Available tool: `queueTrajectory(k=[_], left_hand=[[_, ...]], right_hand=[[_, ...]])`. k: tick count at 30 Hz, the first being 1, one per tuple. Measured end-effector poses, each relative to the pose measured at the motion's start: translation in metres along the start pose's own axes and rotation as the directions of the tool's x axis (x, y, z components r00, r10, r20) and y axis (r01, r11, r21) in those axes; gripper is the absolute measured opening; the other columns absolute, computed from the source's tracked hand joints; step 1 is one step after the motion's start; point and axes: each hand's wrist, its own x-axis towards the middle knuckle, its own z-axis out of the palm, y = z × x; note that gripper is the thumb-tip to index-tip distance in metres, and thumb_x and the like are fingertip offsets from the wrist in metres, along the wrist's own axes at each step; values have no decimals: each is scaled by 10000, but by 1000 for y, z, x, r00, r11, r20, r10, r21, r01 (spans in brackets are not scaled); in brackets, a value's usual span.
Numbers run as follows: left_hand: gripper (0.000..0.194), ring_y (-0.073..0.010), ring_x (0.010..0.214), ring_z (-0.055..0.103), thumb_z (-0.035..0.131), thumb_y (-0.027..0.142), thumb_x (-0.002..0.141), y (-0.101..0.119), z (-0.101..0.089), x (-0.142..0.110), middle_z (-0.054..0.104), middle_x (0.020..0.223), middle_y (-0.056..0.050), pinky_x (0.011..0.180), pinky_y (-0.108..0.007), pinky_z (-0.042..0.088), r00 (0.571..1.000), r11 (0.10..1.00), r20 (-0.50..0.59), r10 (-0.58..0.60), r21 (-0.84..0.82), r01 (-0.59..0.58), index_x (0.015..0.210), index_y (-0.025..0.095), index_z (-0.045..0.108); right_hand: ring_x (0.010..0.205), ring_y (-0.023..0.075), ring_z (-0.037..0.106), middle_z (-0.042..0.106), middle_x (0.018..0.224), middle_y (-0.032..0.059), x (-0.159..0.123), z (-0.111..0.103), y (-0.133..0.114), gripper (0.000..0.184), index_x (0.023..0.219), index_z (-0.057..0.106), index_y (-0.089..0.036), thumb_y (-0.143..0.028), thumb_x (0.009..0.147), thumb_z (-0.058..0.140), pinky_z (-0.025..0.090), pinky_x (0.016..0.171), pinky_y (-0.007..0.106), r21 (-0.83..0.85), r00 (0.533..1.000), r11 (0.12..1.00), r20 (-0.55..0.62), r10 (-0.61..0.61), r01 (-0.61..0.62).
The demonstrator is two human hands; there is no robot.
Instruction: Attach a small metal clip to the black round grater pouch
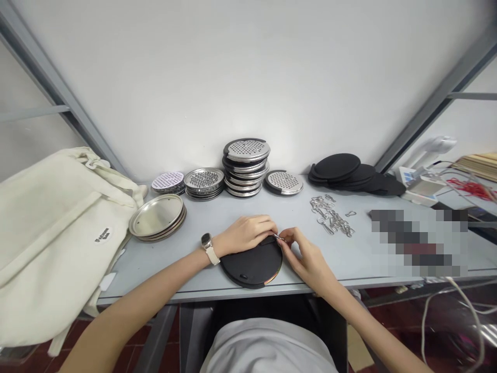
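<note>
A round black disc lies at the near edge of the grey table, in front of me. My left hand, with a watch on its wrist, rests curled on the disc's far rim and holds it down. My right hand pinches a small metal ring right at that rim, next to the left fingertips. Both hands meet at the top of the disc.
A pile of loose metal rings lies to the right. Stacks of perforated metal discs, plain metal plates and black discs line the back. A cream cloth bag fills the left side.
</note>
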Motion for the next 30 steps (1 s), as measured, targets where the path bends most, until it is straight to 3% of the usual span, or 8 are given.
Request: queueTrajectory(k=[15, 20, 26, 30], left_hand=[[214, -135, 855, 572, 377, 188, 941, -1, 1, -1, 566, 1002, -41, 761, -228, 428, 1000, 1000, -10, -5, 18, 5, 1027, 184, 573], [241, -134, 818, 565, 404, 88, 850, 1, 2, -1, 575, 995, -35, 731, -233, 427, 1000, 998, -27, -13, 66, 15, 1004, 177, 567], [179, -153, 791, 560, 522, 260, 820, 5, 1, -2, 573, 962, -38, 702, -253, 424, 999, 995, -36, 1, 101, 3, 973, 174, 558], [166, -149, 818, 566, 530, 271, 840, 4, 1, -2, 577, 956, -38, 720, -248, 421, 1000, 998, -29, 5, 59, -4, 972, 175, 558]], right_hand=[[795, 154, 556, 562, 867, 37, 1, 0, 0, 71, 973, 447, -215, -224, 940, 385, 456, 740, 276, 2, 999, 1000, 34, 11, -11], [817, 151, 553, 566, 891, 40, -1, -1, 0, 70, 986, 446, -216, -225, 943, 392, 447, 748, 264, 22, 1000, 1000, 26, 3, -4], [810, 140, 549, 568, 884, 30, -1, -1, 1, 64, 973, 464, -215, -228, 940, 410, 437, 748, 252, 56, 999, 998, 34, 4, -6], [776, 132, 544, 566, 861, 21, 0, -3, -1, 74, 964, 476, -212, -246, 941, 415, 435, 732, 249, 92, 999, 996, 41, 15, -19]])
